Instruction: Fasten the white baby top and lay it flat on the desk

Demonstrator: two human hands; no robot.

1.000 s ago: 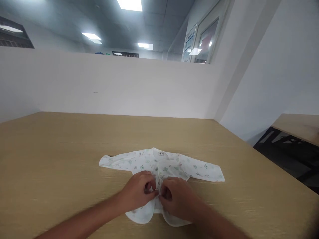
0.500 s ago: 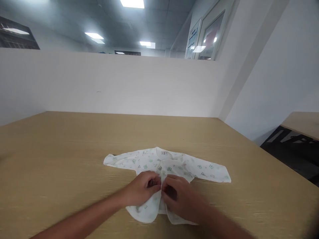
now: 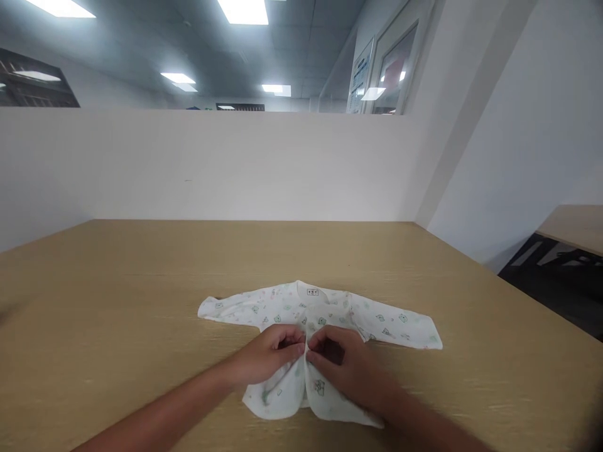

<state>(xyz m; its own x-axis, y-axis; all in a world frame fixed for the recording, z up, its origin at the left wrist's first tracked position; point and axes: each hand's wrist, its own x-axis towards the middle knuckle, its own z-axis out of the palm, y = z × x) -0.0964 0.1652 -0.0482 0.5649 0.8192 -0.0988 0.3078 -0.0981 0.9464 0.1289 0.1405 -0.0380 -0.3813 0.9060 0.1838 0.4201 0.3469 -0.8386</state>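
Observation:
A small white baby shirt [image 3: 398,321] with a green animal print lies spread on the table, collar away from me and both sleeves stretched out sideways. Its two front edges come together at the middle, where my hands meet. My left hand [image 3: 276,353] pinches the left front edge between thumb and fingers. Opposite it, my right hand [image 3: 346,364] pinches the right front edge, its fingertips almost touching those of the left. Any fastener between the fingertips is hidden. Below the hands, the rounded lower corners of the front lie slightly apart.
The wooden table [image 3: 141,270] stretches out around the shirt. A white partition [image 3: 254,166] rises along its far edge, and a white wall [image 3: 509,132] stands at the right. Beyond the right edge is another table [image 3: 577,223] with dark legs.
Both hands stay at the shirt's middle front with little movement. The right hand has shifted slightly, and more of the right lower front panel shows. The camera view has tilted a little.

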